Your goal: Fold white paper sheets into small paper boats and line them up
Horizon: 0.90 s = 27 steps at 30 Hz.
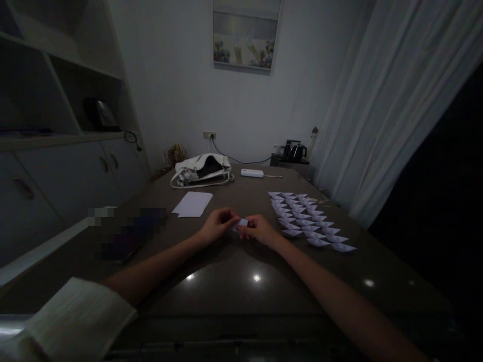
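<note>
Between my two hands, above the middle of the table, is a small folded piece of white paper. My left hand pinches its left side with thumb and fingers. From the other side my right hand grips it too, fingers curled. The fingers cover much of the paper, so its exact fold is hidden. To the right of my right hand stand rows of several folded paper boats. Left of my hands and farther back lies a stack of white paper sheets.
A white handbag sits open at the back of the dark table. Beside it lies a white power bank-like device with a strap. A blurred-out dark item is on the left. A kettle stands beyond the far edge.
</note>
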Tool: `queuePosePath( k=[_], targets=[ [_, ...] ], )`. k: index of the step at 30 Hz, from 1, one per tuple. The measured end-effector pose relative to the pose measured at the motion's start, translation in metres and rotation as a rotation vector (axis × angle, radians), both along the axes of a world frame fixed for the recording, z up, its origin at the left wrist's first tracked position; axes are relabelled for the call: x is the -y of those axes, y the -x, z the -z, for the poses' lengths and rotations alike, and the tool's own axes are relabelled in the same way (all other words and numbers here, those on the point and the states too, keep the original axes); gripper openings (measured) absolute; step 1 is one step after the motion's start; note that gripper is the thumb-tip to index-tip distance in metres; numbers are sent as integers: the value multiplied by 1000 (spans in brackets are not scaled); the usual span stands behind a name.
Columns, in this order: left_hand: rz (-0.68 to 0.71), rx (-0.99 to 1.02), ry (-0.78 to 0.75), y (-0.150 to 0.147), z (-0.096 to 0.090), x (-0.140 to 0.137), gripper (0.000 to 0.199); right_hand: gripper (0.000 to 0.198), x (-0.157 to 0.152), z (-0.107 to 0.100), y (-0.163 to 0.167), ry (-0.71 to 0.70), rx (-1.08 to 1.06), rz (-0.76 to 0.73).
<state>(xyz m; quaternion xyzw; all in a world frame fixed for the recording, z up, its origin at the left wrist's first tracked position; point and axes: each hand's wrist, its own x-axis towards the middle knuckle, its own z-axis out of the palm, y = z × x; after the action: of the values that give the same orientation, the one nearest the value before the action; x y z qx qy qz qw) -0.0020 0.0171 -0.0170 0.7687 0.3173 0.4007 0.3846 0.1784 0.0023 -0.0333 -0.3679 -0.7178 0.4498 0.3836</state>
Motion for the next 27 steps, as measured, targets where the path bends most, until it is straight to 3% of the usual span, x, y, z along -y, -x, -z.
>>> queuePosePath(
  k=[6,13,21,27],
  targets=[
    [4,-119,-59,1,4,-2,38,31,-2,0,-2,6,-50,50],
    [69,-84,30,3,2,-4,38,38,-4,-3,-4,20,-58,92],
    [101,-53,172,3,0,-4,37,31,-9,-4,-11,-209,5,231],
    [79,-24,188,0,-4,1,40,30,-9,-4,-11,-232,-26,290]
  ],
)
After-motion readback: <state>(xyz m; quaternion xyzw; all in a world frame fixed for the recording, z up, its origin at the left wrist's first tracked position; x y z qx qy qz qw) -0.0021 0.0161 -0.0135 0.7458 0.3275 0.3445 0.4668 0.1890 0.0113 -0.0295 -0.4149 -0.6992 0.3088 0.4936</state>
